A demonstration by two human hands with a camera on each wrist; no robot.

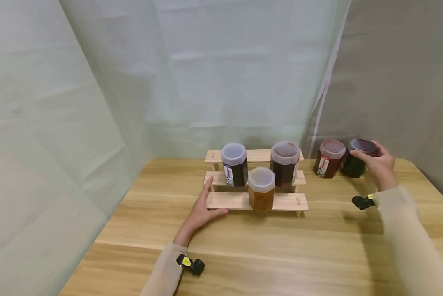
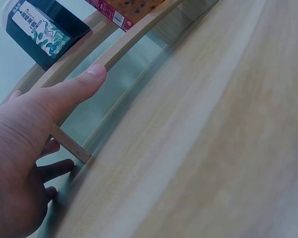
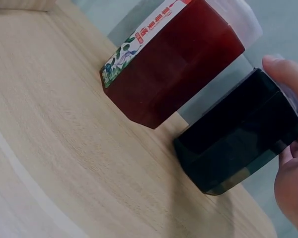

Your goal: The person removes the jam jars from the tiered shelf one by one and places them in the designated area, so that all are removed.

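Left arm: beige-sleeved left forearm (image 1: pixel 164 271) enters from the near edge, left of centre, angled toward the far right. A small black wrist-mounted camera (image 1: pixel 192 264) sits on its right side. Left hand (image 1: pixel 201 209) lies low, palm down, fingers extended and pointing far; thumb (image 2: pixel 74 89) straight, spread to the right. In the left wrist view the fingers (image 2: pixel 52 171) are loosely bent beneath the palm.

Right arm: beige-sleeved right forearm (image 1: pixel 410 242) enters from the near right corner, reaching far. A second black wrist camera (image 1: pixel 362 202) sits at its wrist. Right hand (image 1: pixel 378 166) is raised, fingers curved leftward; thumb (image 3: pixel 288 79) and fingertips (image 3: pixel 290 153) curl inward.
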